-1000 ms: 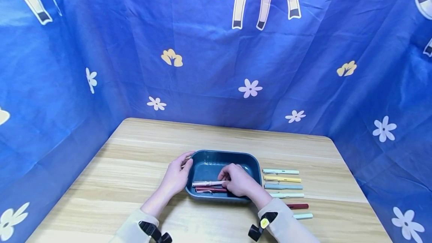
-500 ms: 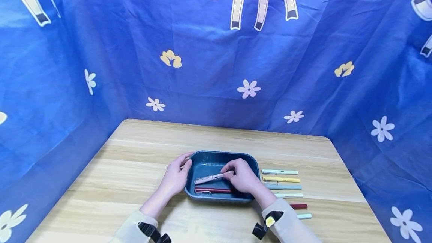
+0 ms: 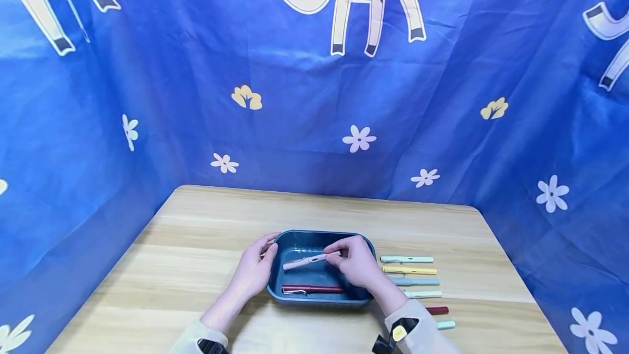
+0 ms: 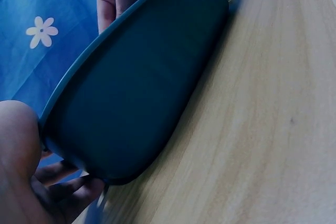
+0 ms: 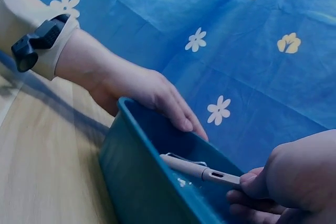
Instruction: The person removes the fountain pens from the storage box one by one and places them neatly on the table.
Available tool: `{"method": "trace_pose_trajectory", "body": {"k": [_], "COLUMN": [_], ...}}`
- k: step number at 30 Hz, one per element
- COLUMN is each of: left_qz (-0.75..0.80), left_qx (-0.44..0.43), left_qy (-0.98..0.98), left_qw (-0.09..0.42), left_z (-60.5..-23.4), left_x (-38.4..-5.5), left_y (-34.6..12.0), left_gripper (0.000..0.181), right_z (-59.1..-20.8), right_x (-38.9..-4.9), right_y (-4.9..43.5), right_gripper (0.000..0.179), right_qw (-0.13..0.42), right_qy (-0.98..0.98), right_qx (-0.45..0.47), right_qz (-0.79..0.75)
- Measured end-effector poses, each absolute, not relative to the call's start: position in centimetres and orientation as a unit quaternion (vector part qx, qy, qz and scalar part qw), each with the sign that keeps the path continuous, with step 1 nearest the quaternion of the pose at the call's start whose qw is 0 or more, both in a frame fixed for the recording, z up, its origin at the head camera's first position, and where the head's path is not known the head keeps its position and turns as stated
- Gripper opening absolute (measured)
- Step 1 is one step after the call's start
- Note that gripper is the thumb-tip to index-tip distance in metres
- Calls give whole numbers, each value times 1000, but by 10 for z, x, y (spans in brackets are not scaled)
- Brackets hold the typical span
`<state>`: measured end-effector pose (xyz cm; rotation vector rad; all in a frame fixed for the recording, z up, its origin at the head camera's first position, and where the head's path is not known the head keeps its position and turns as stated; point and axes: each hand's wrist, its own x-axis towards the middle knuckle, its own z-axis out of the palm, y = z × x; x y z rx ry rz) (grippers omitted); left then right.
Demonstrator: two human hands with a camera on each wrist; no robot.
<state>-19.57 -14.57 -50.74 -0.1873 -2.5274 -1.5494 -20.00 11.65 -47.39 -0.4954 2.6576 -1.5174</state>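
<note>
A dark teal rectangular box [image 3: 319, 304] stands on the table, open at the top. My left hand [image 3: 254, 269] grips its left end, with the thumb at the rim and the other fingers against the outer wall in the left wrist view. Over the inside of the box, my right hand [image 3: 361, 266] pinches a pale pinkish-white capped pen [image 5: 184, 165] by one end between thumb and fingers. The pen's clip end points left and slants slightly down. Below it, a dark red pen [image 3: 312, 289] lies along the near side of the box floor, its right end by the right hand.
Right of the box, several pens lie in a column: a mint pen [image 3: 407, 259], a yellow pen [image 3: 410, 271], a grey-blue pen [image 3: 417, 282], and others partly behind the right forearm, including a dark red pen [image 3: 438, 310]. A blue patterned cloth [image 3: 295, 124] surrounds the wooden table [image 3: 221, 217].
The right hand has raised the pale pen from beside the red pen, moving it away from the near wall. The left hand stays on the box. The head view has tilted slightly up.
</note>
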Motion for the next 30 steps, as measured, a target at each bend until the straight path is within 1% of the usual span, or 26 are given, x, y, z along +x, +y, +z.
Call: {"method": "trace_pose_trajectory", "body": {"k": [7, 14, 30], "left_qz": [-518, -511, -509], "left_qx": [-64, -58, -61], "left_qy": [-849, -853, -854], "left_qw": [89, 89, 87], "left_z": [-507, -506, -506], "left_x": [-195, -195, -194], "left_y": [-145, -144, -145], "left_gripper": [33, 32, 33], "right_z": [-464, -450, -431], "right_x": [-197, -192, -174], "right_y": [124, 134, 161], "right_gripper": [8, 12, 14], "right_qw": [25, 44, 32], "right_qy": [810, 772, 765], "right_qx": [-154, -133, -114], "right_qz": [-565, -620, -633]}}
